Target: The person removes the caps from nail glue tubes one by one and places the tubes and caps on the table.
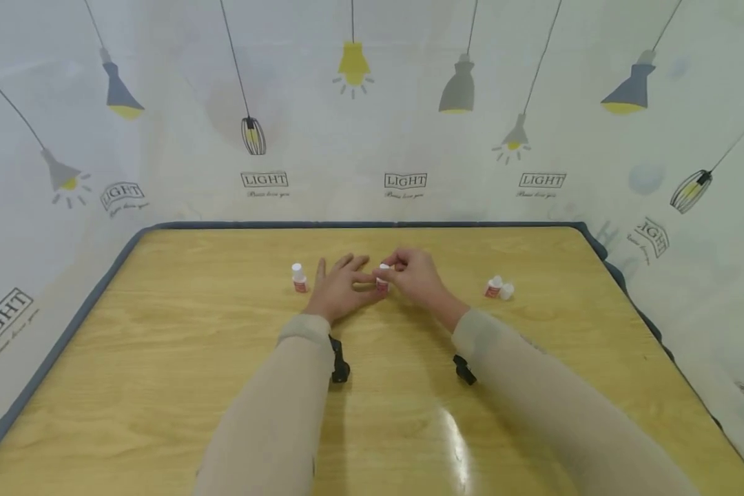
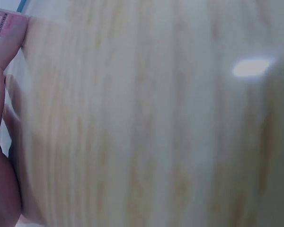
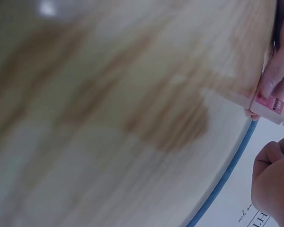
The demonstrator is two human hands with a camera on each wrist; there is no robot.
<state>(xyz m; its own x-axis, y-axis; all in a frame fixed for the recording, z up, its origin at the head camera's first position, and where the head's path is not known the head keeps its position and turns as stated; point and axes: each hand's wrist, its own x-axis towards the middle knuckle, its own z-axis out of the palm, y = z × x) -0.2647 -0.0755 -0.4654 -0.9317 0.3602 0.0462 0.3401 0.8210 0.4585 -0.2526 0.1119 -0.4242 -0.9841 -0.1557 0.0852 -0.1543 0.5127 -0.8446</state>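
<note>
Two pale sleeves (image 1: pixel 266 413), a black wrist camera (image 1: pixel 339 366) by the left cuff, reach over the table (image 1: pixel 397 434) to where the left hand (image 1: pixel 339 291) pinches a bottle (image 1: pixel 382 286) low down between thumb and finger, its other fingers spread, and the right hand (image 1: pixel 418 279) grips the white top with thumb and fingertips. The bottle is upright between the hands; a left bottle (image 1: pixel 300 281) stands near the left hand, and a right bottle (image 1: pixel 493 288) sits well apart from the right hand, just beside a white piece (image 1: pixel 507 291). Beyond hangs a backdrop (image 1: pixel 192 193) with printed lamps.
</note>
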